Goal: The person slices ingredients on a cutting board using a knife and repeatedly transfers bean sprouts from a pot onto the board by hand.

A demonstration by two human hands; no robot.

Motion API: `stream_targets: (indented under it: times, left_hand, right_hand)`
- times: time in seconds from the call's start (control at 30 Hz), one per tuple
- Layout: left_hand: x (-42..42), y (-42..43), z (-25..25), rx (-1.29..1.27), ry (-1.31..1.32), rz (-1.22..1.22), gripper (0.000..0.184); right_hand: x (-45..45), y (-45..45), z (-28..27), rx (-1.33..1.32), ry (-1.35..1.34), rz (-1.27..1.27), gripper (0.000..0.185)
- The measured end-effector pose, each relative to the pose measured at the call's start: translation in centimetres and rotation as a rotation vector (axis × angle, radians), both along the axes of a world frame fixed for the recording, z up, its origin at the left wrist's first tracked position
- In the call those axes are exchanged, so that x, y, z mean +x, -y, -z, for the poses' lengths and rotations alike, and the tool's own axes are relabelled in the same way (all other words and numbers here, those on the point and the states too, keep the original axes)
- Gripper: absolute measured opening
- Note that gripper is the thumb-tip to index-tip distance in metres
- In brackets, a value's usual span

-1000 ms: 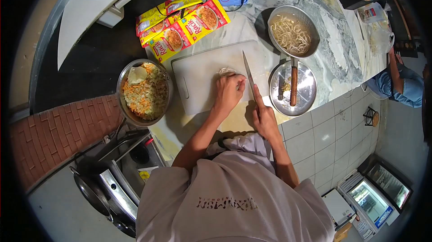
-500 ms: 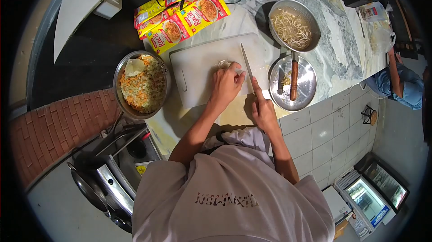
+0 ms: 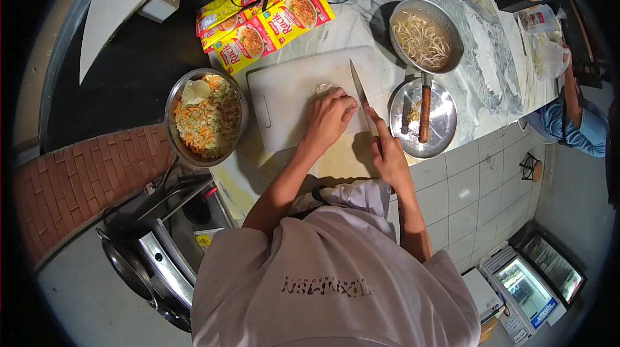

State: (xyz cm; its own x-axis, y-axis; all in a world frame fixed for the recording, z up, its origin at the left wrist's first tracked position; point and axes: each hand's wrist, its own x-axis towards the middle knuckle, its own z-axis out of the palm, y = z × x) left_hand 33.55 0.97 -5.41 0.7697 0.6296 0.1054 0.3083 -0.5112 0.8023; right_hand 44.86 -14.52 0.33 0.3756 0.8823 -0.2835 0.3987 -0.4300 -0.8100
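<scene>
1 long knife point(image 3: 358, 81), its handle mostly hidden, points its grey blade far and slightly left over the right part of 1 white, oblong cutting board point(image 3: 287, 82) with rounded corners. Thin pale pieces point(image 3: 325, 89), partly covered, lie near the board's middle.

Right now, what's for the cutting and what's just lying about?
In use: kitchen knife in the right hand, white cutting board, pale slices by the left hand.

Seemingly idle: Racik packets, saucepan of bean sprouts, metal plate, bowl of vegetables.
</scene>
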Motion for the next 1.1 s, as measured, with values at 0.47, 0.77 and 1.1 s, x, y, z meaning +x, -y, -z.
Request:
stream_targets:
  times: [0.47, 0.77, 1.1]
  left_hand:
    - [0.2, -0.2, 0.7, -0.056, 0.056, -0.036, 0.013]
    - [0.5, 0.1, 0.9, -0.078, 0.018, -0.065, 0.007]
    - [0.4, -0.1, 0.6, -0.046, 0.001, -0.047, 0.011]
  right_hand:
    - [-0.9, 0.0, 0.4, -0.010, 0.068, -0.023, 0.075]
    - [-1.3, 0.1, 1.4, -0.090, 0.091, -0.037, 0.076]
    - [-2.5, 0.4, 4.4, -0.030, 0.253, -0.039, 0.080]
